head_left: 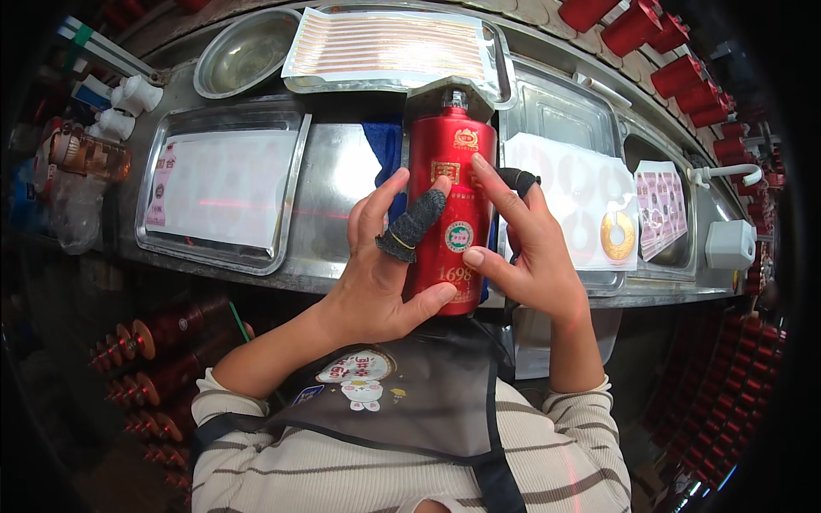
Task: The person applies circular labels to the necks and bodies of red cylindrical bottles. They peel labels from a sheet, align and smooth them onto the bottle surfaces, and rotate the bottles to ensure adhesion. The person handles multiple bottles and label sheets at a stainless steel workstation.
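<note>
A glossy red bottle with gold markings, a round green-and-white emblem and a clear stopper is in front of me, its neck end pointing away. My left hand is against its left side, thumb and one finger on the front face; that finger wears a grey knitted sleeve. Along the right side, my right hand has its thumb and index fingertip pressed on the front. A dark finger sleeve covers another right finger. Between them, both hands steady the bottle. What supports it underneath is mostly hidden.
Label sheets lie on a left tray, a far tray and a right tray. A metal bowl stands far left. Beyond the right tray are a sink and white tap. Red bottles line the far right.
</note>
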Demonstrator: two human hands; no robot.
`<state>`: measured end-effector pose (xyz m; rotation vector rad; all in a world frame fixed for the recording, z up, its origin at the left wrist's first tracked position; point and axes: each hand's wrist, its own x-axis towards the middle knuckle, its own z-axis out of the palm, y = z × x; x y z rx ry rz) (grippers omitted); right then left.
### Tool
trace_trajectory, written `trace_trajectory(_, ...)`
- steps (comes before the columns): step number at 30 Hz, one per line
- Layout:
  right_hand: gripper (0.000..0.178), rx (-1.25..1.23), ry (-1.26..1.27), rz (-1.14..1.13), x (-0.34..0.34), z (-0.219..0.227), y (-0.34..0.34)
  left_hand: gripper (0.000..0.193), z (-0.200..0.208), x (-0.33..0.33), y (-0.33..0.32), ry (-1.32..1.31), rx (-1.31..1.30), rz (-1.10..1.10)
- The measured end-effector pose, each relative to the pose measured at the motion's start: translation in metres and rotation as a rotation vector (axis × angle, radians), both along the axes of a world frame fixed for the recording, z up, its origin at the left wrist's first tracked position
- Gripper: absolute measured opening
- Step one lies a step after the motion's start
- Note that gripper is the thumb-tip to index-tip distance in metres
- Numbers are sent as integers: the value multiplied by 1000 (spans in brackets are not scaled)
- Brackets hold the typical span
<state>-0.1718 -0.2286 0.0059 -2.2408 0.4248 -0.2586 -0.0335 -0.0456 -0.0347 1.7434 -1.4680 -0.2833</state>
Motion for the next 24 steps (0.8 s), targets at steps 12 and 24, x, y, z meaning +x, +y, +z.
trace_trajectory(12,72,-85,26,16,6,0,1,82,-3,0,-5,-20,-26,7)
trace_trajectory(24,78,-60,22,-15,11,-2,0,83,3,4,-10,-7,-42,27)
